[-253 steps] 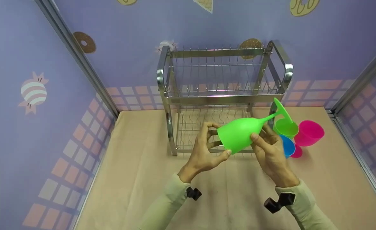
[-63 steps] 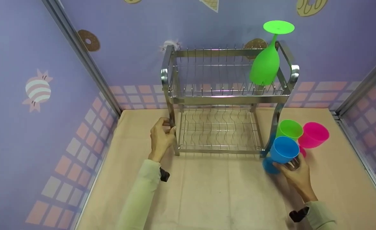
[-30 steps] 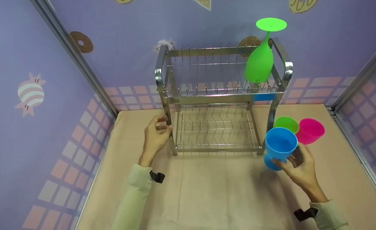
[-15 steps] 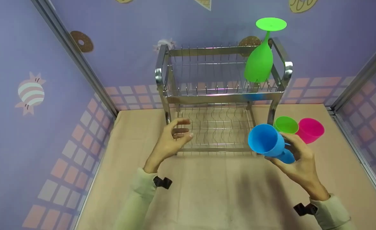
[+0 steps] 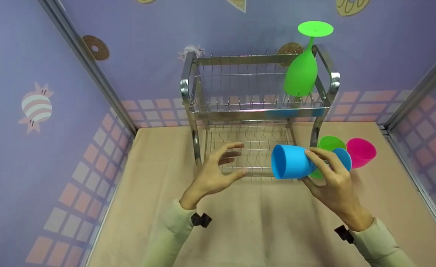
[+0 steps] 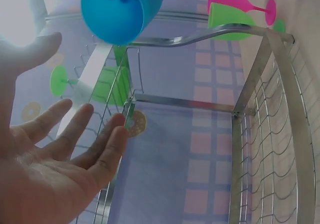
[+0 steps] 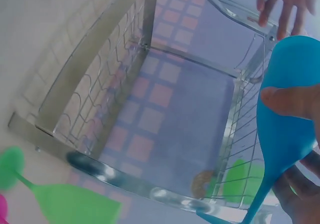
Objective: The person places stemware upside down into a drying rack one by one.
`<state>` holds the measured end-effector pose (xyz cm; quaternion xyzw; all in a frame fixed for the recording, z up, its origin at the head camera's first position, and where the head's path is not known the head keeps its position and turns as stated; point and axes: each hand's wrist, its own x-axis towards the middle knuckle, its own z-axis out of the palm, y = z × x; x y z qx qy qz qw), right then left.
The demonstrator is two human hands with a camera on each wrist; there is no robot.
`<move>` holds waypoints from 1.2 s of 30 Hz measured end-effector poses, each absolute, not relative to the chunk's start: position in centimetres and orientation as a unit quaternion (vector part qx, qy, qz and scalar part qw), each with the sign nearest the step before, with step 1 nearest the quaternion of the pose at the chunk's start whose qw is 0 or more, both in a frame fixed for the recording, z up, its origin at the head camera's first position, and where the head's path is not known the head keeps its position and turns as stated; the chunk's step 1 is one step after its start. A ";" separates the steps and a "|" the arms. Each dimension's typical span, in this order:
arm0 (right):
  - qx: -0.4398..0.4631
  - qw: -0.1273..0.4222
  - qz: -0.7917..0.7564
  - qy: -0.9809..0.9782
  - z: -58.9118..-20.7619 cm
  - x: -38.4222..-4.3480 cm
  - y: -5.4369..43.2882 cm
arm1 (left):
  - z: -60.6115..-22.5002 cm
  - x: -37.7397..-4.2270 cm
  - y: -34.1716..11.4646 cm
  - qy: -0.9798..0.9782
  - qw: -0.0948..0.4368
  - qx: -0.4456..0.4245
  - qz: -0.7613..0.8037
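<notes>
My right hand grips a blue plastic goblet near the base of its bowl, in front of the rack's right side. The goblet lies tipped on its side in the air, mouth facing left, foot to the right. My left hand is held apart from it with fingers spread, palm toward the mouth. The left wrist view shows nothing in that palm. In the right wrist view the thumb presses along the blue bowl. Upside down at the top tier's right end stands a green goblet.
A two-tier metal dish rack stands against the back wall, with wire slots above and a wavy wire shelf below. Right of it on the table are another green goblet and a pink goblet.
The first green goblet went from both hands to the top tier, upside down. My right hand has lifted the blue goblet and tipped it sideways; my left hand left the rack post and moved right.
</notes>
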<state>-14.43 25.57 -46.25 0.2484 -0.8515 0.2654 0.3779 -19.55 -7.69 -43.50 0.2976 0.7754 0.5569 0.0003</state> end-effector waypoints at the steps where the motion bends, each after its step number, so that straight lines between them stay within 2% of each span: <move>1: 0.252 0.380 0.249 -0.854 -46.2 -14.4 25.3 | -43.6 -19.5 -7.4 0.771 0.003 0.304 0.559; 17: 0.287 0.384 0.185 -0.858 -45.3 -14.5 22.6 | -44.3 -18.9 -4.3 0.752 0.018 0.328 0.571; 36: 0.292 0.381 0.187 -0.857 -45.3 -15.2 21.5 | -44.7 -19.8 -4.1 0.710 0.038 0.328 0.623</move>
